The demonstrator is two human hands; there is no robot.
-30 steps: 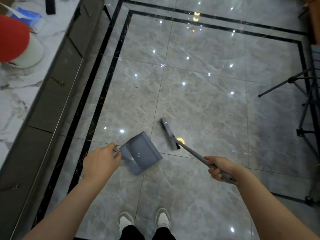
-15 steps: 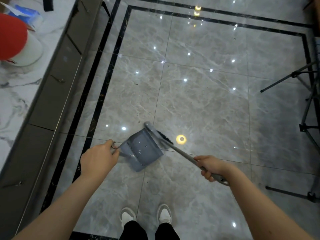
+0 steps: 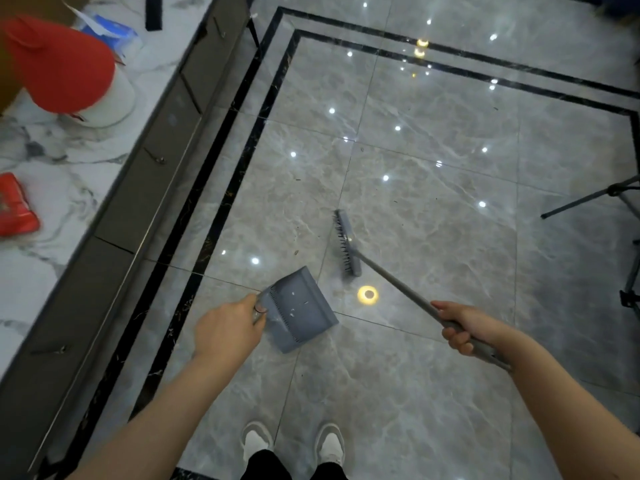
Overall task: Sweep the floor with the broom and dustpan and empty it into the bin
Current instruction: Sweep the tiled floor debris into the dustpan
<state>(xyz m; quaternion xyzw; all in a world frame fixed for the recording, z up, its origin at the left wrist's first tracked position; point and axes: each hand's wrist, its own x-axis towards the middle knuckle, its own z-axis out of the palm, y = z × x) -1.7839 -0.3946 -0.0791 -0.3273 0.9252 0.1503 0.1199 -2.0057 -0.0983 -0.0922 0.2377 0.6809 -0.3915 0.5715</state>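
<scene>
Far left: white marble-patterned counter top (image 3: 52, 188) with grey veining. On it a round red object (image 3: 59, 64) beside a white tub (image 3: 114, 98), a blue-and-white packet (image 3: 110, 32) behind them, and a flat red packet (image 3: 14, 206) nearer the edge. Dark grey cabinet front (image 3: 138, 188) runs below the counter, small metal handles showing.

Glossy grey marble-look floor tiles (image 3: 433, 161), double black inlay border (image 3: 242, 147) along the cabinet side and across the top. Many ceiling-light reflections. Small dark specks of debris (image 3: 296, 251) scattered on the tile left of the broom head.

Left hand (image 3: 227, 329): fingers curled closed around the handle end of the grey plastic dustpan (image 3: 299, 310). Pan rests low at the floor, open lip facing up and right; a few pale flecks lie inside it.

Grey broom (image 3: 346, 244) with dark bristles: head on the floor, up and right of the dustpan, apart from it; one round yellow light reflection lies between the two. Long grey shaft slants down to the right.

Right hand (image 3: 464, 325): wrapped closed around the broom shaft, near its upper end.

Bottom centre: two white shoes (image 3: 258, 441), dark trouser legs.

Far right: black tripod legs (image 3: 588, 199) on the floor.

No bin in view.
</scene>
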